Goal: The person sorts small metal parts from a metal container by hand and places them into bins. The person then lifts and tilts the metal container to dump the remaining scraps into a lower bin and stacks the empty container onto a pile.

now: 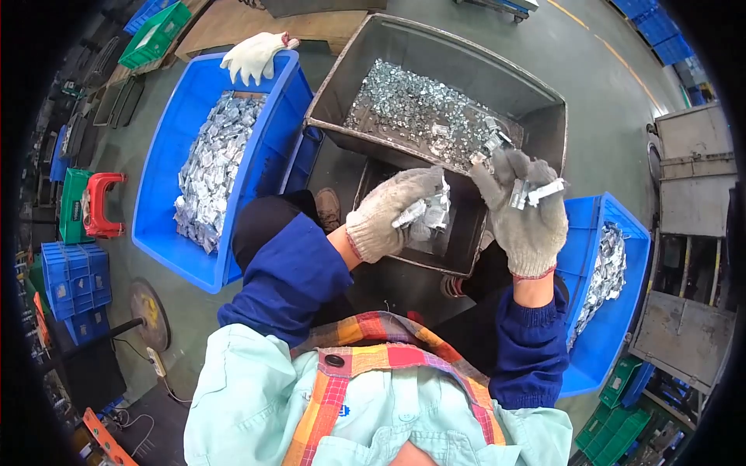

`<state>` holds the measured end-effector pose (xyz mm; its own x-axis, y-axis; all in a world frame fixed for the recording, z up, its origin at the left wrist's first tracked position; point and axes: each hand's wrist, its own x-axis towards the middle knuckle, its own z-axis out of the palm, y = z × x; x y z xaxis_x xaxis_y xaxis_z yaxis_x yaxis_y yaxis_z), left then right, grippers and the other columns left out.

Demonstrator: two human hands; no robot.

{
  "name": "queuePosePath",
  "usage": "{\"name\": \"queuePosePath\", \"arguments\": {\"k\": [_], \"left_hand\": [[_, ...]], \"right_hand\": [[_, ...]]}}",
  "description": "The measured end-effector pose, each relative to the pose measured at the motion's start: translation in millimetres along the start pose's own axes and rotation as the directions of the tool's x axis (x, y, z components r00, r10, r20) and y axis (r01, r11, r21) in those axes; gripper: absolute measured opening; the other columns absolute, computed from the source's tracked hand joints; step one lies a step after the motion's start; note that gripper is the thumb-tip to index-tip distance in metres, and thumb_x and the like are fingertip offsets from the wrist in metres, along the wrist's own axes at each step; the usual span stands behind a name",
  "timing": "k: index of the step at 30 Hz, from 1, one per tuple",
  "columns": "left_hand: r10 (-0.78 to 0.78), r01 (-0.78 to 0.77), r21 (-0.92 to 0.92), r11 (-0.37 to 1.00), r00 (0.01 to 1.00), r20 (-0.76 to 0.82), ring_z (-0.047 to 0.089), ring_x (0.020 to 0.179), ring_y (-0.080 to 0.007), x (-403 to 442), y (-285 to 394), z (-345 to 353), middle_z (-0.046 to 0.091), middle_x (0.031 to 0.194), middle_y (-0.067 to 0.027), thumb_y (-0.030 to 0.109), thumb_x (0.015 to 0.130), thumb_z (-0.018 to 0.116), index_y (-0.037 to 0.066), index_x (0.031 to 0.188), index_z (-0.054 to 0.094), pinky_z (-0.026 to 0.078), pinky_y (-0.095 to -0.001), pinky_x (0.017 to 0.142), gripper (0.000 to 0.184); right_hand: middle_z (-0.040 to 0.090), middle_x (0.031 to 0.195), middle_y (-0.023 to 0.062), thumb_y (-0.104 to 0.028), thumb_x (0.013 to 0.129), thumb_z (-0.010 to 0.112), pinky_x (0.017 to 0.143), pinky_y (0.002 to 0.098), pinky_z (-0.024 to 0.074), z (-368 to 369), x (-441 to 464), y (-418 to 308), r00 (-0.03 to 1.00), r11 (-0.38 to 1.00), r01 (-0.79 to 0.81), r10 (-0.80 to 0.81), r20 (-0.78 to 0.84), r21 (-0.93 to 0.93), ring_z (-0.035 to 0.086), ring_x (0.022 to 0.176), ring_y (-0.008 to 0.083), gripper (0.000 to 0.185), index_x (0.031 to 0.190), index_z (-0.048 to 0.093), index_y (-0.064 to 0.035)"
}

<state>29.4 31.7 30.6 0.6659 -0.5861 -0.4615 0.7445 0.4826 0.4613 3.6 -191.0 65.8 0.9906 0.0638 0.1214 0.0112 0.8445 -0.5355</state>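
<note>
My left hand [394, 217], in a grey-white work glove, closes around several small silvery metal pieces [423, 214] above a dark metal box [458, 260]. My right hand [530, 213], gloved too, is turned palm up with its fingers curled. A couple of shiny metal pieces [536, 193] rest in it against the fingers. Just beyond both hands stands a large grey metal bin [342, 128]. Small glinting metal bits [420, 97] lie heaped across its floor, with a few larger pieces at the corner near my right hand.
At left, a blue tub [272, 167] holds a pile of silvery metal parts [221, 159]; a white glove [256, 58] hangs over its rim. Another blue tub [583, 225] with similar parts stands at right. A red stool [101, 204] and blue crates [76, 279] are farther left.
</note>
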Motion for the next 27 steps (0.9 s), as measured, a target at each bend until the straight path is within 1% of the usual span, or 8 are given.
{"name": "queuePosePath", "arguments": {"k": [2, 7, 10, 14, 16, 18, 23, 27], "left_hand": [[0.041, -0.040, -0.118, 0.992, 0.999, 0.008, 0.073, 0.093, -0.0206, 7, -6, -9, 0.069, 0.114, -0.0086, 0.026, 0.104, 0.059, 0.008, 0.130, 0.062, 0.063, -0.0304, 0.066, 0.032], [0.001, 0.012, -0.068, 0.998, 0.984, 0.179, 0.071, 0.103, -0.0195, 2, 0, -14, 0.069, 0.118, -0.0075, 0.026, 0.104, 0.057, 0.008, 0.133, 0.061, 0.064, -0.0336, 0.076, 0.034], [0.071, -0.066, -0.054, 0.996, 0.993, 0.098, 0.070, 0.107, -0.0198, 2, -8, -12, 0.069, 0.120, -0.0082, 0.027, 0.104, 0.057, 0.007, 0.133, 0.061, 0.064, -0.0344, 0.079, 0.035], [0.055, -0.052, -0.035, 0.998, 0.993, 0.107, 0.070, 0.107, -0.0204, -1, -6, -9, 0.067, 0.125, -0.0090, 0.027, 0.104, 0.056, 0.006, 0.138, 0.057, 0.065, -0.0333, 0.079, 0.039], [0.070, -0.068, -0.015, 0.998, 0.989, 0.130, 0.070, 0.105, -0.0205, 0, -8, -11, 0.066, 0.127, -0.0095, 0.027, 0.104, 0.056, 0.006, 0.141, 0.054, 0.065, -0.0323, 0.077, 0.042], [0.061, -0.063, 0.006, 0.998, 0.981, 0.187, 0.071, 0.104, -0.0205, -2, -8, -9, 0.064, 0.130, -0.0103, 0.027, 0.104, 0.056, 0.006, 0.144, 0.051, 0.066, -0.0323, 0.072, 0.045], [0.074, -0.090, 0.148, 0.985, 0.992, 0.106, 0.072, 0.100, -0.0218, -4, -7, -2, 0.064, 0.130, -0.0141, 0.028, 0.104, 0.055, 0.006, 0.147, 0.047, 0.066, -0.0327, 0.063, 0.048], [0.324, -0.468, 0.584, 0.663, 0.883, 0.340, 0.073, 0.101, -0.0239, 6, -11, -25, 0.066, 0.127, -0.0168, 0.028, 0.105, 0.054, 0.006, 0.145, 0.049, 0.067, -0.0337, 0.066, 0.045]], "right_hand": [[0.064, 0.123, 0.0117, -0.034, 0.098, 0.065, 0.113, 0.0610, 0.0401, 17, 0, 3, 0.998, 0.999, 0.004, 0.000, -0.061, 0.051, 0.061, 0.115, 0.0282, 0.033, 0.119, 0.066, -0.0083], [0.064, 0.108, 0.0101, -0.039, 0.096, 0.069, 0.079, 0.0432, 0.0561, 2, -2, 1, 0.992, 0.977, -0.124, 0.122, 0.024, 0.174, 0.064, 0.087, 0.0181, 0.040, 0.120, 0.064, -0.0074], [0.066, 0.098, 0.0099, -0.032, 0.094, 0.071, 0.069, 0.0336, 0.0531, 4, -9, -2, 0.962, 0.954, -0.182, 0.123, -0.243, -0.237, 0.061, 0.072, 0.0165, 0.039, 0.119, 0.063, -0.0035], [0.068, 0.100, 0.0110, -0.026, 0.084, 0.076, 0.074, 0.0294, 0.0543, 31, -7, 5, 0.871, 0.390, -0.486, 0.144, -0.470, -0.782, 0.064, 0.077, 0.0163, 0.049, 0.124, 0.065, 0.0003], [0.069, 0.118, 0.0141, -0.034, 0.078, 0.081, 0.094, 0.0344, 0.0513, 24, -10, 16, 0.866, 0.115, -0.496, 0.133, -0.481, -0.861, 0.067, 0.104, 0.0250, 0.064, 0.131, 0.065, -0.0041], [0.070, 0.120, 0.0158, -0.036, 0.081, 0.078, 0.097, 0.0367, 0.0506, 10, -12, 27, 0.976, -0.171, -0.213, 0.000, -0.216, -0.962, 0.068, 0.109, 0.0289, 0.055, 0.126, 0.069, -0.0065], [0.072, 0.110, 0.0161, -0.024, 0.089, 0.070, 0.095, 0.0389, 0.0512, -1, -9, 23, 0.933, 0.044, -0.337, -0.114, -0.340, -0.940, 0.068, 0.107, 0.0311, 0.031, 0.114, 0.074, -0.0060], [0.071, 0.100, 0.0132, -0.004, 0.092, 0.066, 0.082, 0.0357, 0.0545, -5, -12, 8, 0.980, -0.210, 0.134, -0.119, 0.162, -0.968, 0.069, 0.091, 0.0278, 0.025, 0.116, 0.071, -0.0051]]}}
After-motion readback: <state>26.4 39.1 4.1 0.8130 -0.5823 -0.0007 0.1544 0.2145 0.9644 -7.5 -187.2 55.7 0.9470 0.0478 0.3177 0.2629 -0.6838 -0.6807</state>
